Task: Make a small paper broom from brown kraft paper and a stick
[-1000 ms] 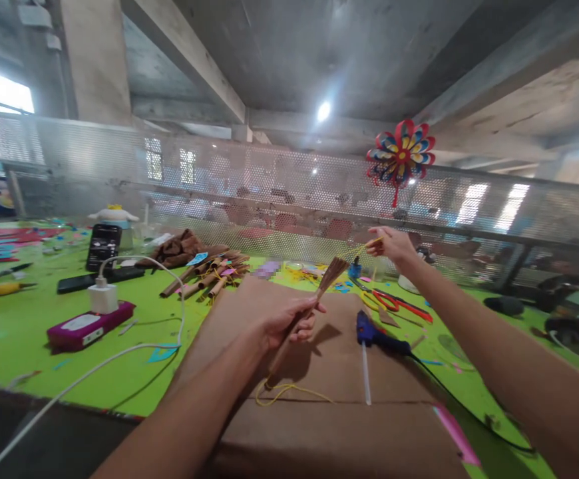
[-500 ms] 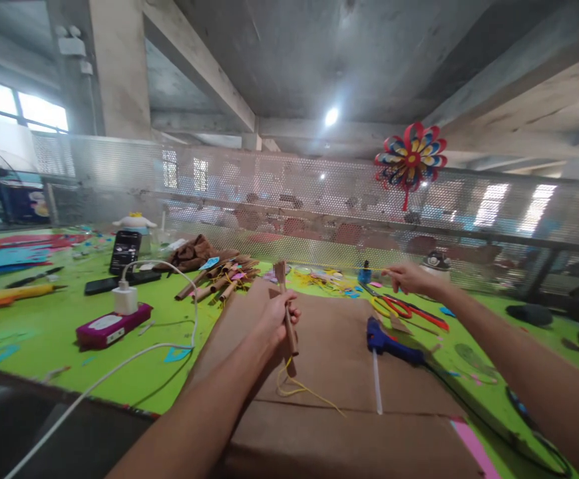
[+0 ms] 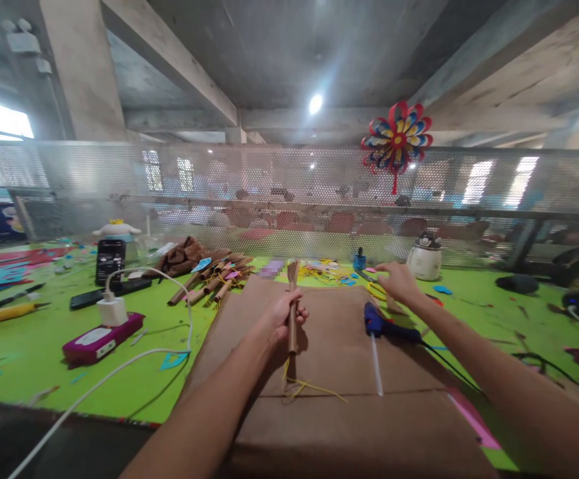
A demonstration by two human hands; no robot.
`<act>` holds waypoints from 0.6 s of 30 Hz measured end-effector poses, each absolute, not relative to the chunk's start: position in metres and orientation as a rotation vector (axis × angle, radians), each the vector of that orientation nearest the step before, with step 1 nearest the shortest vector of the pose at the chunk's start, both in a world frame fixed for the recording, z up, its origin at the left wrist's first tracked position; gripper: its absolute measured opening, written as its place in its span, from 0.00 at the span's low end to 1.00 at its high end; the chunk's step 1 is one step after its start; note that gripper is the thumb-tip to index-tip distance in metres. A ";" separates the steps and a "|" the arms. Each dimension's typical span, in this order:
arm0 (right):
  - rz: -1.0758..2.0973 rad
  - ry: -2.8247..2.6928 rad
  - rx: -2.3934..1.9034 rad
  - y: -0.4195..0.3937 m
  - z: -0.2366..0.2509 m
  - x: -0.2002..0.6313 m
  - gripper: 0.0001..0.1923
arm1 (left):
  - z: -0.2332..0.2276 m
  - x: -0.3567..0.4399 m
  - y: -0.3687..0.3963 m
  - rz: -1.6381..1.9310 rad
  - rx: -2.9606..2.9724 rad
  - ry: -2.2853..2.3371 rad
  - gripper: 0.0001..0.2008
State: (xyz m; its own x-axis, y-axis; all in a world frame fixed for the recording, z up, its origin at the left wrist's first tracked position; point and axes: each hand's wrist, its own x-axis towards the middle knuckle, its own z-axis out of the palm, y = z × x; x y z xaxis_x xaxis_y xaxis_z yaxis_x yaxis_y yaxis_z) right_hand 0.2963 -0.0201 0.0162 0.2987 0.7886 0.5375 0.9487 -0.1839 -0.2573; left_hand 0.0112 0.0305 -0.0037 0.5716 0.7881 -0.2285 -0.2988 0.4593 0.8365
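My left hand (image 3: 287, 316) is closed around a brown paper tube (image 3: 293, 340), held upright over the brown paper sheet (image 3: 329, 372). The tube's upper end is cut or frayed, and a thin yellow string (image 3: 319, 388) trails from its lower end onto the sheet. On the other side, my right hand (image 3: 399, 283) hovers at the scissors (image 3: 375, 290), fingers partly stretched out with nothing visible in them. It covers much of the scissors, so I cannot tell if it touches them. A blue glue gun (image 3: 392, 328) with a clear glue stick lies on the sheet just below.
Several brown paper tubes with yellow strings (image 3: 219, 279) lie in a pile at left. A purple power strip (image 3: 102, 339) with a white charger and cable, a phone (image 3: 110, 261), a small blue bottle (image 3: 359, 259) and a white jar (image 3: 424, 258) stand on the green table (image 3: 170, 386).
My right hand has moved down and closer to the scissors, covering more of them. The tube in my left hand has turned more upright. The whole view has shifted slightly.
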 end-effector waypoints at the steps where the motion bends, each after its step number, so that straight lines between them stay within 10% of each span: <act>1: -0.354 -1.601 -1.972 -0.024 0.014 0.279 0.15 | -0.004 0.012 0.030 0.732 0.840 0.680 0.08; 18: 0.846 -1.969 -1.387 -0.076 -0.032 0.174 0.24 | -0.013 0.030 0.022 0.800 0.744 0.762 0.07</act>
State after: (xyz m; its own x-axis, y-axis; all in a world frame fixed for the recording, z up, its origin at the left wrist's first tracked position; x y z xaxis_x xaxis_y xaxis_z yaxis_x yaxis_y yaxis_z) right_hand 0.1745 -0.0763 -0.0319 -0.2910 0.9516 0.0987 0.5833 0.2582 -0.7701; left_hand 0.0298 0.0218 -0.0131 0.4749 0.8274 -0.2998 -0.3392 0.4865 0.8051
